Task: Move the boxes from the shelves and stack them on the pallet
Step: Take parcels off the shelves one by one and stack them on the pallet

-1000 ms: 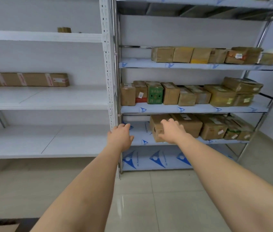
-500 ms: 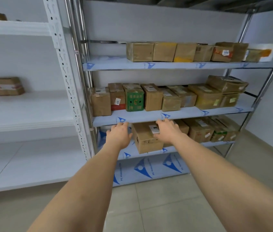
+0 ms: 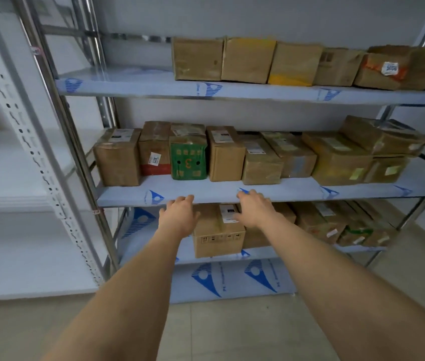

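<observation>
Cardboard box (image 3: 218,231) standing at the left end of the lower shelf (image 3: 232,252) of the metal rack, front face outward, white label on its top near the right edge. Left hand (image 3: 179,217) at the box's upper left corner, fingers extended and loosely spread, tips reaching the front lip of the middle shelf (image 3: 258,192); contact with the box not determinable. Right hand (image 3: 254,208) over the box's upper right corner beside the label, fingers likewise extended, nothing gripped; contact also not determinable. Hands held apart, one on each side of the box top. To the right on the same shelf, further brown boxes (image 3: 318,221) packed closely in a row, one directly against the first. On the middle shelf, a row of boxes side by side, including a green box (image 3: 188,161) marked with a "3" and, at the far right, one box stacked on others. On the upper shelf (image 3: 154,86), another row of brown boxes (image 3: 248,59) toward the right, left part bare. Shelf surfaces covered in pale film printed with blue logos. At left, a white perforated upright (image 3: 24,142) of an adjoining white shelf unit. Below, beige tiled floor (image 3: 232,332). Pallet not in view.
</observation>
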